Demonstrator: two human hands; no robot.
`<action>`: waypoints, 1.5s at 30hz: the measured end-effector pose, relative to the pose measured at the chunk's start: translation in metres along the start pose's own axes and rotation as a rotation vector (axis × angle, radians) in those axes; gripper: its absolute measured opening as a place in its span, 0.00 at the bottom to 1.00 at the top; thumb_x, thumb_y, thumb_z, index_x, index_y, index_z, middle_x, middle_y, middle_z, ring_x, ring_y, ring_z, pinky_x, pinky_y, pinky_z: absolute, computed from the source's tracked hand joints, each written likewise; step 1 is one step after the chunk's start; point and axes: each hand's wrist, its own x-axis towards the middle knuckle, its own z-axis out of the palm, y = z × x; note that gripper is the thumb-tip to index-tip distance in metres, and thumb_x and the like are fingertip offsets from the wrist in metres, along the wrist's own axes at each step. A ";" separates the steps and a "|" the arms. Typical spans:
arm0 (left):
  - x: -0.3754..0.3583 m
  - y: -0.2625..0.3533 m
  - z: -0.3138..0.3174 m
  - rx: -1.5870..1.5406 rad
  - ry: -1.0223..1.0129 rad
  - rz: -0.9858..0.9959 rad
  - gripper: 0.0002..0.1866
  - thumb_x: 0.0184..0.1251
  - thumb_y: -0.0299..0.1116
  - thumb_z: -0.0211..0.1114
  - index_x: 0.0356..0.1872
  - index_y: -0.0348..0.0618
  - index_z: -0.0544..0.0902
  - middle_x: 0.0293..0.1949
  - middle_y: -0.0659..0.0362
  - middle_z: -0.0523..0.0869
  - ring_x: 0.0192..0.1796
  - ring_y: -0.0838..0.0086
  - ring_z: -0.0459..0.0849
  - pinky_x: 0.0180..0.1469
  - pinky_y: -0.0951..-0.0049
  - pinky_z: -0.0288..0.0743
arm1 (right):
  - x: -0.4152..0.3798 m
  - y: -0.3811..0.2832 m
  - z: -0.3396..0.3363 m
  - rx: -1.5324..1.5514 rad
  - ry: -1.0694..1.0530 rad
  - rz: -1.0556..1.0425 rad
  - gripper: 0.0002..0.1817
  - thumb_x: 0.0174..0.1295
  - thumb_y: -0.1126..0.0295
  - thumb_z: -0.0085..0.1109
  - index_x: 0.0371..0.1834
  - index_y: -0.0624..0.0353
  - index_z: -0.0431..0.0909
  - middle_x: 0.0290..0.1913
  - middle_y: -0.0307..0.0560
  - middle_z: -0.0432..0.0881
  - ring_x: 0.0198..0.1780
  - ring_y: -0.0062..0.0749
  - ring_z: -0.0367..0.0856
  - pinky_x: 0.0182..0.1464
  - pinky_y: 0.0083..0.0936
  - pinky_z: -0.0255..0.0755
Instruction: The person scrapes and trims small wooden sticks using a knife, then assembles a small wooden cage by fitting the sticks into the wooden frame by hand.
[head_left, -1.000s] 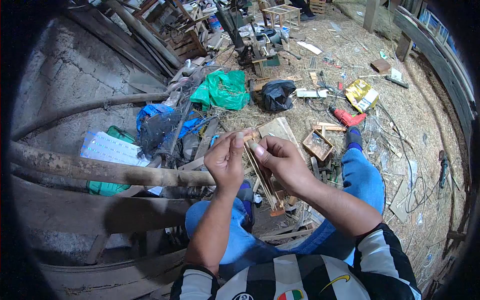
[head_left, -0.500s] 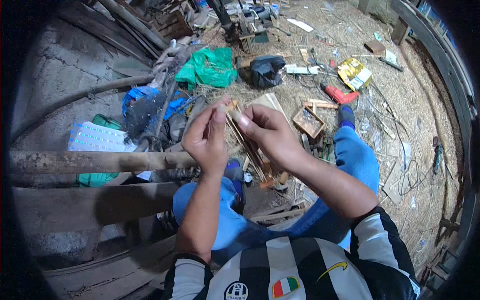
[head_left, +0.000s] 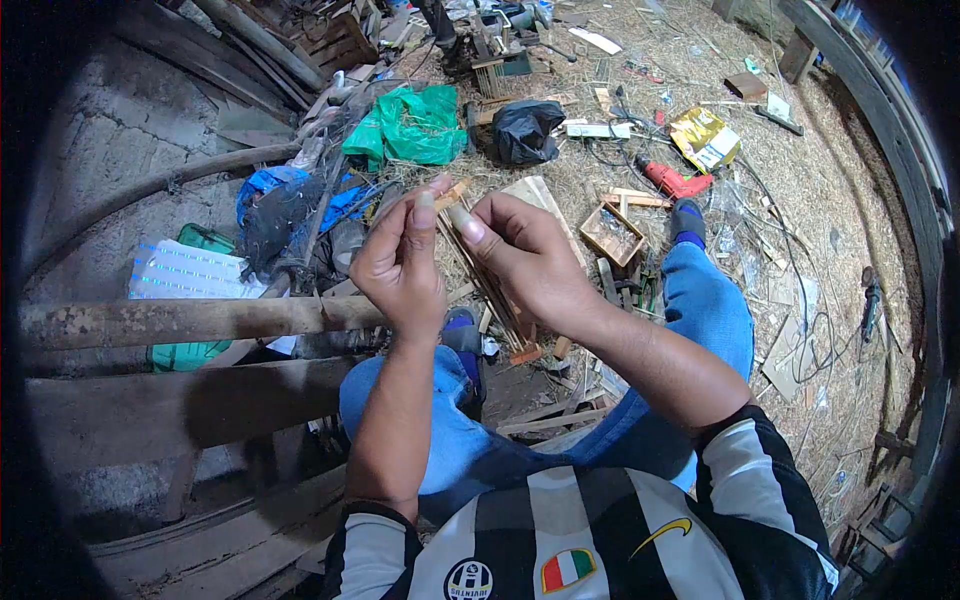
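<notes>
A slender assembly of thin wooden sticks (head_left: pixel 490 283) hangs between my hands, with a small orange-brown wood piece (head_left: pixel 452 194) at its upper end and another orange-brown piece (head_left: pixel 526 355) at its lower end. My left hand (head_left: pixel 403 260) pinches the upper piece between thumb and fingers. From the other side, my right hand (head_left: pixel 530 260) is closed at the top of the sticks, its thumb near that same piece. The right fingers hide part of the sticks.
A wooden rail (head_left: pixel 200 322) crosses at the left. Ahead lie a green bag (head_left: pixel 415 125), a black bag (head_left: pixel 527 132), a small wooden box (head_left: pixel 612 234), a red power tool (head_left: pixel 674 180) and a yellow packet (head_left: pixel 705 138). Cables and wood scraps litter the straw-covered ground.
The upper wood piece shows more between my fingertips and is tilted up. My left hand has shifted slightly left, and the whole view has moved a little.
</notes>
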 end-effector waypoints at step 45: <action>-0.062 0.023 -0.010 0.014 0.177 -0.112 0.21 0.78 0.33 0.60 0.62 0.25 0.77 0.58 0.47 0.84 0.57 0.67 0.84 0.63 0.66 0.75 | 0.003 -0.058 -0.016 0.391 0.316 0.039 0.16 0.76 0.58 0.56 0.44 0.63 0.78 0.32 0.44 0.84 0.26 0.25 0.83 0.28 0.23 0.78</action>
